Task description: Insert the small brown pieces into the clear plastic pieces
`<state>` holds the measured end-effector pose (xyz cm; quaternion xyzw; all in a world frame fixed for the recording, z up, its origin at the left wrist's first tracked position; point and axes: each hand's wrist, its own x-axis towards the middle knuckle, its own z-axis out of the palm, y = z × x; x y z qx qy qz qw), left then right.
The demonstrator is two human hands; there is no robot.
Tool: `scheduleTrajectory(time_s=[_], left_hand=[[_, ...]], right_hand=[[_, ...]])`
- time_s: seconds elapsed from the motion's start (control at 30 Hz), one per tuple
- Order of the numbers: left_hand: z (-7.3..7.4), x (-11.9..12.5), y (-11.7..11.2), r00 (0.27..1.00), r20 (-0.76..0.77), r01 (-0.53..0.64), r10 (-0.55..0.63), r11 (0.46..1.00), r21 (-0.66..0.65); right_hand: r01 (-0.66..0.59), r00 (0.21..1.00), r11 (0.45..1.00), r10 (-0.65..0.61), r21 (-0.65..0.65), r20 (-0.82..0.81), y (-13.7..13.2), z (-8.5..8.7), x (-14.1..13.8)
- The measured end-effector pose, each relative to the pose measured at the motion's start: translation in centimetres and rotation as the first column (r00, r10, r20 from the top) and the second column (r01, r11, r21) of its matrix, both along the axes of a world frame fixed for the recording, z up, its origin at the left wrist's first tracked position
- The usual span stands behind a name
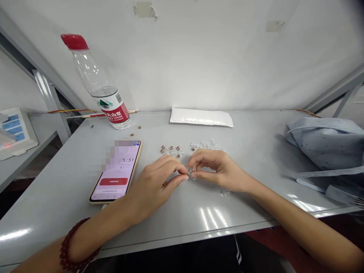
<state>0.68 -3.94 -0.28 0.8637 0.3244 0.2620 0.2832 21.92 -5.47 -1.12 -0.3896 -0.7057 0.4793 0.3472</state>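
Between the fingertips of my right hand (217, 170) is a tiny clear glass bottle (191, 173), round-bodied. The thumb and forefinger of my left hand (159, 178) pinch together right at the bottle's left side; what lies between them is too small and covered to tell. Just beyond my left hand sits a cluster of tiny clear bottles with brown corks (171, 150). Behind my right hand lie several more clear bottles (206, 145), partly hidden by it. Another clear piece (225, 192) rests on the table below my right wrist.
A phone (115, 172) lies left of my hands on the grey table (170, 227). Behind it stands a water bottle (110, 102), with two loose brown corks (132, 134) nearby. A white packet (201, 117) lies at the back; blue cloth (327, 140) is at the right.
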Motion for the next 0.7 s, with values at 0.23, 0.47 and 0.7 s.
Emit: scheduleTrajectory(time_s=[0.23, 0.47, 0.7], left_hand=[[-0.14, 0.02, -0.19, 1.0, 0.027, -0.015, 0.015, 1.0, 0.011], [-0.48, -0.27, -0.02, 0.997, 0.076, -0.003, -0.006, 0.994, 0.112], [-0.29, -0.25, -0.21, 0.995, 0.093, 0.03, -0.037, 0.997, 0.074]], right_hand=[[0.014, 0.986, 0.967, -0.055, -0.254, -0.155, 0.04, 0.1, 0.06], [0.001, 0.964, 0.949, -0.084, -0.316, -0.251, 0.11, -0.15, -0.4], [0.004, 0.97, 0.953, -0.078, -0.303, -0.232, 0.03, -0.17, -0.27]])
